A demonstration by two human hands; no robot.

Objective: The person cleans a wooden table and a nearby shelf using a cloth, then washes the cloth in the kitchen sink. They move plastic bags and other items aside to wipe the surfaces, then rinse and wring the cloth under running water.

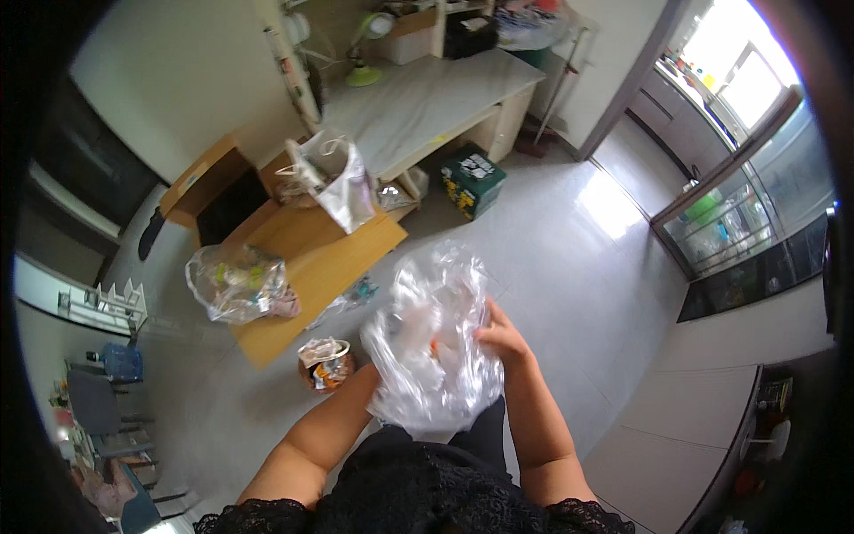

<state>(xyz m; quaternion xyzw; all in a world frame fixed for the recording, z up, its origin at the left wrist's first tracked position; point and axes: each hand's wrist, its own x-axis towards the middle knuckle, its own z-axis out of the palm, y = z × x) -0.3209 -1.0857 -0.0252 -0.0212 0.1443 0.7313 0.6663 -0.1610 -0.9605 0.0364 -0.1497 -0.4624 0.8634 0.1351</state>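
Observation:
A crinkled clear plastic bag (436, 383) hangs in front of my body, above the floor. At its right edge, my right hand (503, 335) is closed on the film. My left forearm runs up behind or into the bag, and my left hand (423, 327) shows only as a blurred skin tone through the plastic, so its fingers are hidden. A small orange spot shows through the middle of the bag; I cannot make out what it is.
Left of the bag stands a wooden table (307, 307) with a white carrier bag (342, 191), a filled clear bag (236, 285) and an open cardboard box (203, 182). A full waste bin (326, 367) is near my left forearm. A green box (471, 182) sits by the desk (436, 93).

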